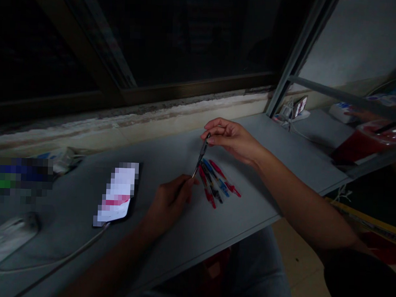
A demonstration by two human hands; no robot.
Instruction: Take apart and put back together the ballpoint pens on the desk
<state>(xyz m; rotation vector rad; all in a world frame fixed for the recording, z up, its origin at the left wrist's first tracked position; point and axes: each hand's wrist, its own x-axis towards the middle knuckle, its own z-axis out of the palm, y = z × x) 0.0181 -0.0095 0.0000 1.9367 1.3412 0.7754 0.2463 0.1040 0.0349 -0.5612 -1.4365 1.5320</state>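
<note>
A denim-clad leg (255,267) is seen beneath the front edge of a grey desk (171,160), with pale floor tiles (301,264) exposed to its right. At the near left, a pale device (11,237) is shown beside a white cable (60,261), which is run to the foot of a lit phone (118,197), its screen mostly blurred. Over the middle of the desk, a dark pen (202,151) is held aslant between two bare hands: its lower end is pinched in the narrowed fingers of the left hand (168,199), its upper end between the thumb and fingers of the right hand (232,139). Just beside it, red, blue and black pens (218,180) are fanned across the surface. The rear is bordered by a rough, flaking ledge (173,105), above which a dark window (201,40) is framed in brown. To the right, the space is divided by a grey upright (286,78); past it, a second phone (299,106) is propped, a red container (357,141) is set down, and another person's hand (368,115) is glimpsed by a white packet (340,112), below a pale wall (360,41).
</note>
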